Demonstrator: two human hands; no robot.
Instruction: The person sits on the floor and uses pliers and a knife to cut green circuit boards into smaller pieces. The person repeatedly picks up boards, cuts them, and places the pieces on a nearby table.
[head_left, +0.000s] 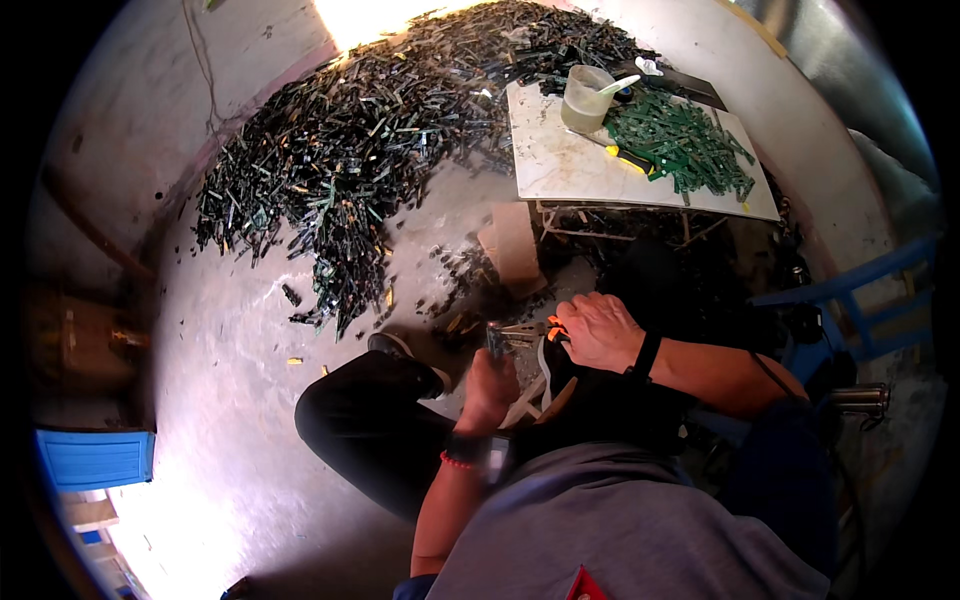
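Observation:
My right hand (600, 330) is closed around the orange-and-black handles of long-nose pliers (525, 329), whose jaws point left. The jaws are at a narrow dark strip-like piece (493, 339) that stands up out of my left fist. My left hand (490, 386), somewhat blurred, grips the lower end of that piece. Whether the jaws are closed on it I cannot tell. Both hands are above my lap and the floor, near my shoes.
A large heap of dark strip-like parts (360, 150) covers the floor ahead. On a pale board (555, 169) at the upper right are a plastic beaker (585, 101), a yellow-and-black screwdriver (630, 159) and green circuit board strips (675, 139). Cardboard (516, 244) lies near the board.

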